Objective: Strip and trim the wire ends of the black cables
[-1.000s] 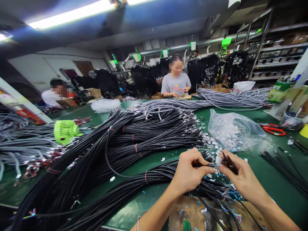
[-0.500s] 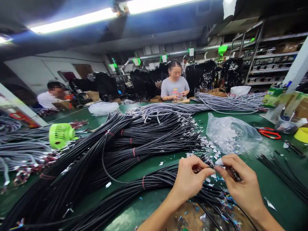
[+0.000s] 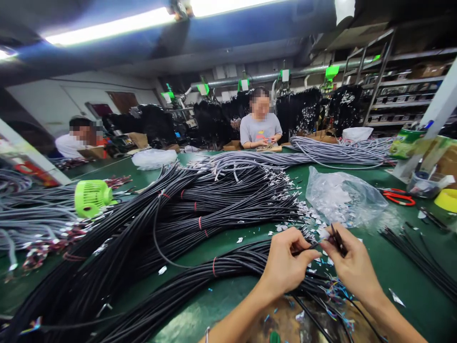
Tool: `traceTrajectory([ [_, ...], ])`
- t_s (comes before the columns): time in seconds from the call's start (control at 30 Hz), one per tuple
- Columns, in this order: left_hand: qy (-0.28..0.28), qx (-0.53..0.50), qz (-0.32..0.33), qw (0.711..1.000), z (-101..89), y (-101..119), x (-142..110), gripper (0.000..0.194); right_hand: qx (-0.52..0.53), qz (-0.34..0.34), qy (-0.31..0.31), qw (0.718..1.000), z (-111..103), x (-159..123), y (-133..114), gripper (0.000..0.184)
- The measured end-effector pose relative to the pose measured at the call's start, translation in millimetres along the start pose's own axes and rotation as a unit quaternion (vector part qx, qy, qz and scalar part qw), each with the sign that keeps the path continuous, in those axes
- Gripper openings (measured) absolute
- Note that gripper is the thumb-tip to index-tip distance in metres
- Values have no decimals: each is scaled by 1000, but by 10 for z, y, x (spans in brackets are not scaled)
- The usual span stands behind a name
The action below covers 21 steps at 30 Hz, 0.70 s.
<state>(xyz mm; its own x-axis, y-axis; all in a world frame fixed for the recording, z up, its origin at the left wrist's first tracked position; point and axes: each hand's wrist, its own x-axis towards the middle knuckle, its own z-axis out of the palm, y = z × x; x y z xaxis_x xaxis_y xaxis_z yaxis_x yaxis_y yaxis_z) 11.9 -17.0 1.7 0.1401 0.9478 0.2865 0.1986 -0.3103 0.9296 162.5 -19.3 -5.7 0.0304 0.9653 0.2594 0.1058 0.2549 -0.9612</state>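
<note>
Evidently, in the head view, both hands meet low over the green table (image 3: 200, 290), fingertips almost together. The left hand (image 3: 285, 262) is mostly closed, thumb and forefinger pinching the end of a thin dark cable (image 3: 311, 247). The right hand (image 3: 352, 267) is partly curled, with a dark tool (image 3: 337, 238) tucked in it; its thumb and forefinger are drawn in at the cable's tip, beside a pale piece (image 3: 324, 233). Whether that piece is a scrap or a finger wrap cannot be told, nor how firmly the right fingertips grip.

Just below the hands, coloured wires (image 3: 335, 288) stand bare at the ends of black cables, so those ends seem already stripped; the pinched tip is too small to judge. White scraps (image 3: 302, 209) lie beyond the fingers, probably offcuts. A tied bundle (image 3: 210, 269) runs leftward from beneath the left hand, and a stained board (image 3: 285, 319) sits under the wrists. Beyond the right hand are a clear bag (image 3: 342, 195) and red scissors (image 3: 398, 196); loose cables (image 3: 421, 259) lie to its right. Farther off, across the table, a person (image 3: 260, 131) works separately.
</note>
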Motion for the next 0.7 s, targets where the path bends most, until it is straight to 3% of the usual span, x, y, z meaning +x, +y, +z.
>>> traceTrajectory([
  [0.13, -5, -22, -15, 1000, -22, 16, 11, 14, 69, 68, -68, 993, 49, -36, 8, 35],
  [0.2, -31, -23, -31, 999, -44, 31, 28, 13, 43, 31, -76, 996, 45, -44, 19, 30],
  [0.27, -51, -10, -40, 998, -54, 47, 34, 17, -59, -57, -34, 996, 12, -33, 31, 20],
  [0.33, -64, -4, -44, 997, -53, 61, 28, 22, -157, -127, 6, 979, -45, -10, 41, 13],
  [0.5, -85, -25, -65, 994, -71, 95, 10, 32, -210, -163, 202, 943, -217, 47, 13, 8],
  [0.53, -87, -31, -68, 993, -80, 102, 10, 34, -217, -186, 197, 938, -234, 49, -4, 6],
  [0.6, -90, -38, -72, 993, -97, 113, 11, 38, -245, -263, 112, 927, -241, 41, -31, 5],
  [0.7, -102, -34, -68, 992, -115, 117, 11, 39, -291, -349, -6, 891, -220, 20, -37, 20],
])
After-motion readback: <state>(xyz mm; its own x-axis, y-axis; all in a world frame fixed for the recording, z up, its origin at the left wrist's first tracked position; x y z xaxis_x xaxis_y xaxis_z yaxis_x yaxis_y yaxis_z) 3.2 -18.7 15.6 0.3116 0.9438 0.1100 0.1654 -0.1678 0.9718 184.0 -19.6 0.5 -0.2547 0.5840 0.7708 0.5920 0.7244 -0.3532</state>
